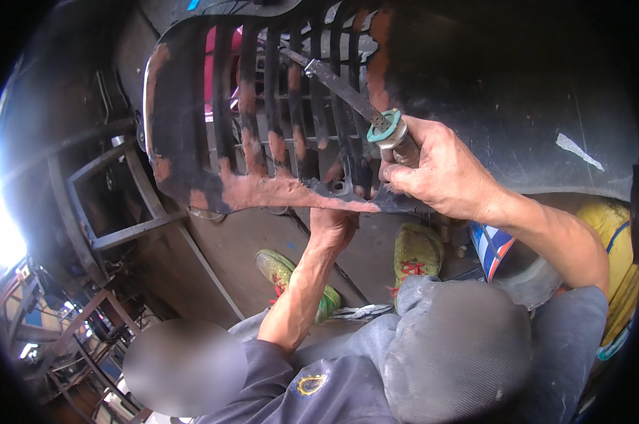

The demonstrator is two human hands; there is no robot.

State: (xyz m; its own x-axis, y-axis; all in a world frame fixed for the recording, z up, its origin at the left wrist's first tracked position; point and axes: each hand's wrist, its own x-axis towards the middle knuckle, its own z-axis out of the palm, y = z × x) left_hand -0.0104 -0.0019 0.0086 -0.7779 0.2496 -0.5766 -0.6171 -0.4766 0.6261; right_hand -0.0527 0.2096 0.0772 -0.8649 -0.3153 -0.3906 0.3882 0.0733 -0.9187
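Note:
My right hand point(436, 162) is closed round the handle of a tool point(344, 92) with a long dark blade, a metal collar and a mint-green ring, its tip among the slats near the top. It lies over a black slatted panel point(181, 106) with patches of pinkish-brown coating on slats and edges. My left hand point(331, 226) is at the panel's lower edge, its fingers mostly hidden beneath it. Through the left slots, something magenta point(210, 71) shows behind the panel.
Dark metal frames point(150, 226) stand at the left beside bright light. Yellow-green shoes point(417, 254) are on the floor below the panel. At the right sit a blue, white and red container point(492, 251) and something yellow point(616, 247). A broad dark sheet point(503, 71) extends rightward from the slats.

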